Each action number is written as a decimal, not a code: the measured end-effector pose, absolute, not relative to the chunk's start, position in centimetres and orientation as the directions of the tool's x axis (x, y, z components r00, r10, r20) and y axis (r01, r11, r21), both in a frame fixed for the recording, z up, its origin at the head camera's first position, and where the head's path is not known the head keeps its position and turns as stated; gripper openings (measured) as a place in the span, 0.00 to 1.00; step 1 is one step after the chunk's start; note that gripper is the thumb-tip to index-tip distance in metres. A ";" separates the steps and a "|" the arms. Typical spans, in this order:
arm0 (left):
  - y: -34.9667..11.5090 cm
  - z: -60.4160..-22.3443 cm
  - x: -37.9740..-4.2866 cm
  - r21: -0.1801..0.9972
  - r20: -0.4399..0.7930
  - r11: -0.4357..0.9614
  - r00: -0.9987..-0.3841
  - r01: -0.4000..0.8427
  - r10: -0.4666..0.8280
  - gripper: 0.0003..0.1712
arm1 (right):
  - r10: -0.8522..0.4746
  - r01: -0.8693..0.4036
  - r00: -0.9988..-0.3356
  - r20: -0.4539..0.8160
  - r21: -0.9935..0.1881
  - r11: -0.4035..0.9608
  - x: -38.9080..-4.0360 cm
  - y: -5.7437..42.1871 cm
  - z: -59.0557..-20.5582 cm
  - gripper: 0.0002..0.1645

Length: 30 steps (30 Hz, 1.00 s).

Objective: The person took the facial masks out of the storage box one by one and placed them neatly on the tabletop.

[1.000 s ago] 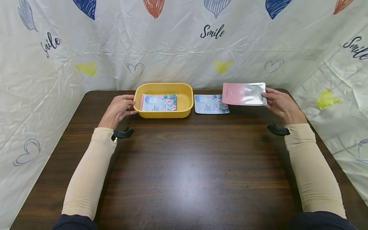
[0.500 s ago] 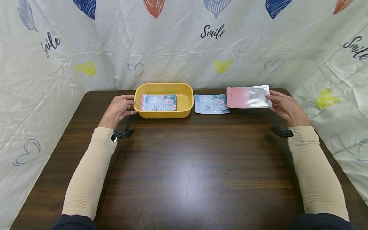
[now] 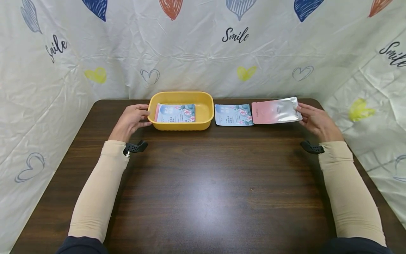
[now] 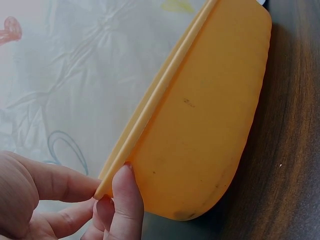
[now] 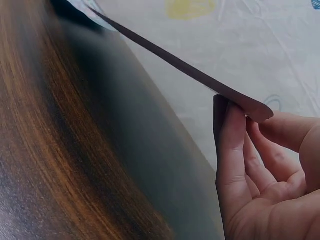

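At the table's back right, my right hand pinches the right end of a pink-and-silver sachet. Seen from the right wrist, that sachet slants edge-on, its held end raised off the table. Just left of it lies a flat blue floral sachet. My left hand holds the left end of a yellow plastic basin, thumb and fingers pinching its rim in the left wrist view. Another blue floral sachet lies inside the basin, over a pink one that shows only at its edge.
A dark wood table stretches in front of the basin and sachets. Behind the table hangs a white sheet printed with hearts and "Smile". A black strap sits on each wrist.
My right hand has moved right and toward me with the pink-and-silver sachet, which has dropped lower and no longer overlaps the blue sachet. My left hand and the basin have stayed in place.
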<state>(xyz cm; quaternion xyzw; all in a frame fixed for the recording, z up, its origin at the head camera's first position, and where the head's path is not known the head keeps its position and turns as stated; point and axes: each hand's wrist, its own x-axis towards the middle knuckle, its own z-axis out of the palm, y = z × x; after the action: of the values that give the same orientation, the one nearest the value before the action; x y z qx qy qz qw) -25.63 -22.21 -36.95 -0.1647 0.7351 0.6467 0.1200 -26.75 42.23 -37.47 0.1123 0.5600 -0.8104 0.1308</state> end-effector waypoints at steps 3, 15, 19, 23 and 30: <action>-22.2 -37.0 -25.6 0.914 -0.384 0.108 -0.920 -0.391 -0.083 0.27 | -0.085 0.338 -0.940 -0.330 -0.874 -0.348 -26.7 42.3 -37.6 0.14; -22.2 -37.1 -25.6 0.909 -0.392 0.115 -0.915 -0.402 -0.094 0.27 | 0.009 0.304 -0.950 -0.312 -0.932 -0.195 -26.0 42.0 -37.6 0.09; -22.2 -37.0 -25.6 0.906 -0.396 0.123 -0.913 -0.406 -0.098 0.27 | 0.025 0.280 -0.958 -0.285 -0.951 -0.133 -25.8 42.0 -37.6 0.10; -22.2 -37.1 -25.6 0.906 -0.395 0.123 -0.913 -0.405 -0.098 0.27 | 0.027 0.257 -0.965 -0.261 -0.960 -0.107 -26.0 41.9 -37.7 0.09; -22.3 -37.1 -25.6 0.907 -0.390 0.127 -0.915 -0.401 -0.101 0.27 | 0.050 0.228 -0.972 -0.229 -0.973 -0.034 -25.9 41.0 -36.6 0.11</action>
<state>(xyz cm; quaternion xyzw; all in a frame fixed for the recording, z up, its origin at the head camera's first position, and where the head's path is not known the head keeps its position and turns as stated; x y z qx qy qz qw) -25.63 -22.26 -37.13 -0.1692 0.7414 0.6387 0.1173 -25.88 40.97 -36.63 0.1002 0.6921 -0.7120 0.0626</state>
